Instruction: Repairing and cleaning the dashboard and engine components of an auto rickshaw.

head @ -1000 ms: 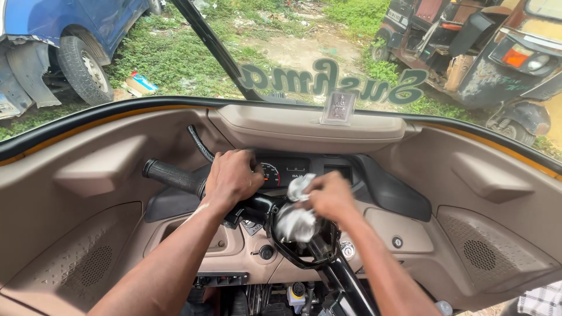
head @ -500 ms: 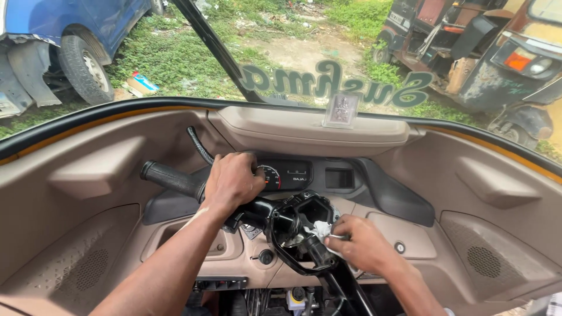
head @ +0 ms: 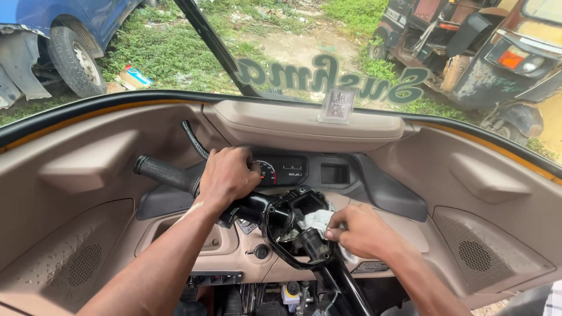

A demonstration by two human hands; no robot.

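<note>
I sit inside a small three-wheeler with a beige dashboard (head: 304, 126). My left hand (head: 227, 177) grips the black handlebar (head: 164, 174) just right of its rubber grip. My right hand (head: 362, 232) pinches a crumpled white cloth (head: 316, 220) and presses it against the black handlebar centre housing (head: 293, 231). A small instrument gauge (head: 284, 169) sits just behind my left hand.
A black steering column (head: 345, 287) runs down toward the floor. Beige side panels with speaker grilles (head: 475, 256) flank the dash. Through the windscreen lie grass, a blue vehicle (head: 64, 35) at left and parked three-wheelers (head: 497, 52) at right.
My right hand with the cloth has dropped from the top of the handlebar centre to its lower right side. My left hand keeps its hold on the handlebar.
</note>
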